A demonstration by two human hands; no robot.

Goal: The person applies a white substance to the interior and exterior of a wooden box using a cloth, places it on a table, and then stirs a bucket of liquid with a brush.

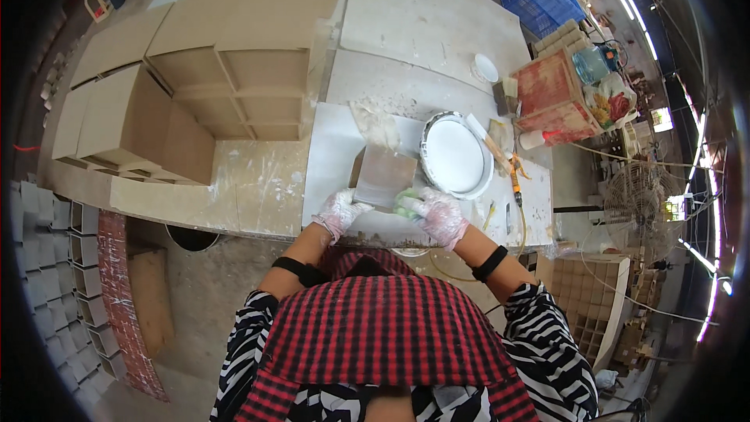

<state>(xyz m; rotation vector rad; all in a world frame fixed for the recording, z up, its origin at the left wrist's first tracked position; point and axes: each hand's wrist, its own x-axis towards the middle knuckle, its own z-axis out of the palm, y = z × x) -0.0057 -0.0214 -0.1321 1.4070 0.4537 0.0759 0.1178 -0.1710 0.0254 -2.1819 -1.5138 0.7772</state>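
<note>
We steady the block (383, 176) on the bench's (258, 187) near edge with our left hand (340, 212) closed on its corner; our right hand (437, 215) grips a green pad (406, 205) against it; the paint pan (455, 155) just right looks full; its top seems partly coated.

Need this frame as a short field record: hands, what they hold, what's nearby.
left hand: left hand, gloved, steadies the small box at its left edge
right hand: right hand, gloved, presses a green sponge to the box's lower right corner
box: brown, stands on the white-smeared bench
right of box: round tray of white paint, a brush on its rim
left of bench: unfinished wooden shelf units
</note>
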